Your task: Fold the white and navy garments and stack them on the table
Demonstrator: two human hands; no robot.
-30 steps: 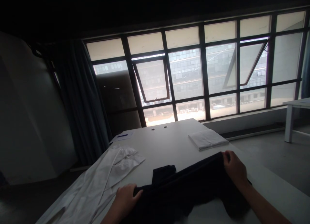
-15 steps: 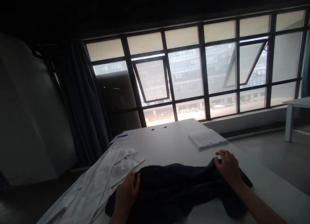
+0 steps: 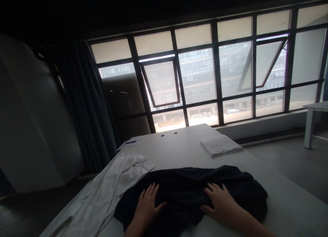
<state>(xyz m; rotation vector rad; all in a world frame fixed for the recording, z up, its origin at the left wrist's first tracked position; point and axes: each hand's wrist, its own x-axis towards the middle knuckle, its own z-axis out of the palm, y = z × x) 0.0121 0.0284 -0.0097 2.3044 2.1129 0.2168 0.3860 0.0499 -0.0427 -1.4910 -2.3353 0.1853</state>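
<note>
A dark navy garment (image 3: 184, 185) lies spread across the near part of the white table (image 3: 176, 150); its exact kind is hard to make out in the dim light. Flat on its left part rests my left hand (image 3: 148, 206), fingers spread. My right hand (image 3: 219, 201) lies on the right part, palm down with the fingers apart. Neither hand grips the cloth. To the left, a rumpled white garment (image 3: 110, 185) lies along the table edge, next to the navy cloth.
A folded white cloth (image 3: 220, 145) lies near the table's right edge. Paper with a dark pen (image 3: 131, 142) sits at the far left corner. Beyond are windows, a blue curtain (image 3: 84, 110) and another white table (image 3: 309, 127) at the right.
Both hands have let go of the navy garment's upper edge and moved inward onto it, fingers now spread. The garment's right part lies flatter and wider on the table.
</note>
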